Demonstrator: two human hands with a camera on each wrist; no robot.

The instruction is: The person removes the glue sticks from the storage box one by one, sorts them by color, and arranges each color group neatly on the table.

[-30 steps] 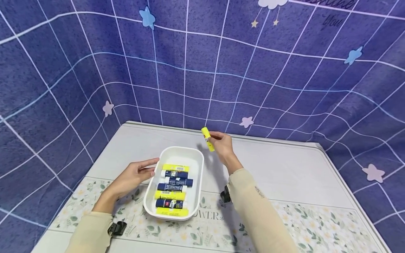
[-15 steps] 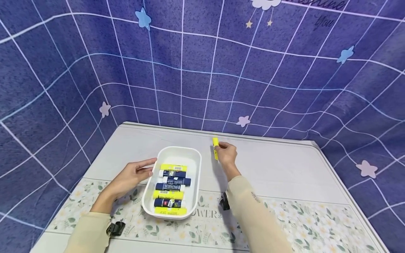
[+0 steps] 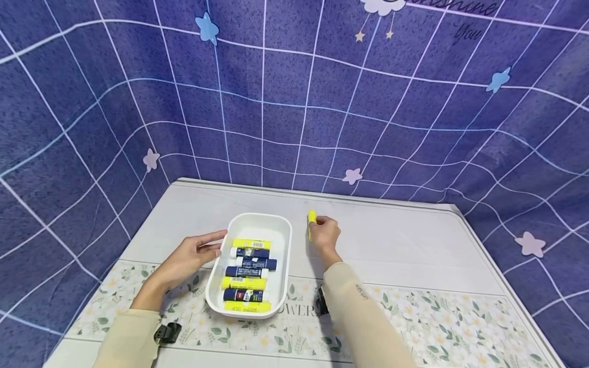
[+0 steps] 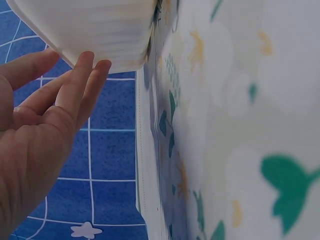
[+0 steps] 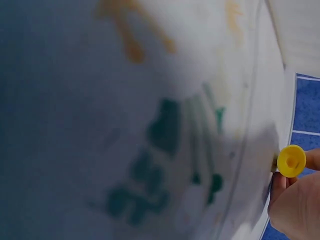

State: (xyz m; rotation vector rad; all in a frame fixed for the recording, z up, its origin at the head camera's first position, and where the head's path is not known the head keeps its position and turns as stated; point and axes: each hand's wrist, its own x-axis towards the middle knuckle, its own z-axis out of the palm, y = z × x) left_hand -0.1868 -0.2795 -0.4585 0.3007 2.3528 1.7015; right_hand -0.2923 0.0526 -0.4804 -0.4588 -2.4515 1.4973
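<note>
My right hand [image 3: 325,234] pinches a yellow glue stick [image 3: 312,216] to the right of the white tray [image 3: 289,255]. The stick points away toward the back wall, close over the white table top. In the right wrist view, the round yellow end of the glue stick [image 5: 291,161] faces the camera, between thumb and fingers. My left hand [image 3: 190,255] is at the tray's left side with its fingers extended; in the left wrist view the fingertips [image 4: 86,56] touch the tray wall [image 4: 105,30]. Inside the tray lie several yellow glue sticks [image 3: 244,283] and navy ones [image 3: 244,295], side by side in a column.
The table [image 3: 405,245] has a white back part and a floral printed band [image 3: 442,327] across the front. Behind its far edge hangs a blue grid-patterned curtain [image 3: 285,128] with stars, which also closes off the left and right sides.
My right hand has turned the yellow glue stick from a tilt to pointing straight back, and lowered it toward the table beside the tray. The left hand stays at the tray.
</note>
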